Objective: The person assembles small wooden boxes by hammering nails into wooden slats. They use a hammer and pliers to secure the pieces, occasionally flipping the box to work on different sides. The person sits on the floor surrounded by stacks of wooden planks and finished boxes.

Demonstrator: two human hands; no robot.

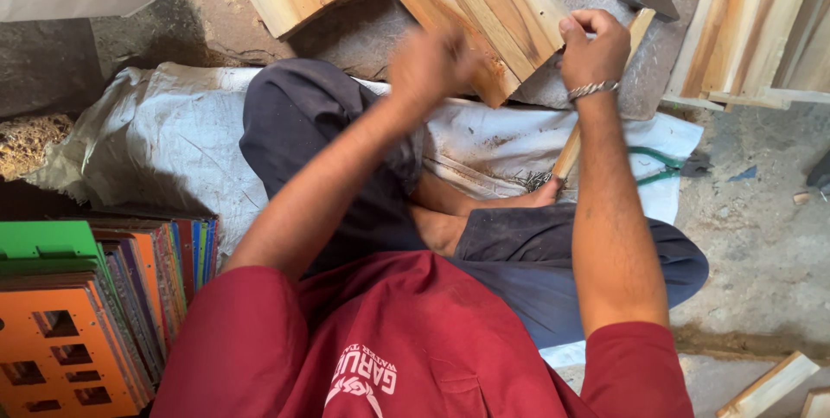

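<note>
Hammer (605,89), wooden-handled, steel head far right, gripped high on the handle by the clenched right hand (592,46) beside the stiff, rigid plank panel (484,12); top-heavy, grasp mid-handle; blurred left hand (428,68), grip indeterminable, near panel edge.

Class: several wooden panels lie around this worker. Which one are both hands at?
The middle panel, angled before the knees: left hand at its near edge, right hand at its right side. The others lie untouched.
</note>
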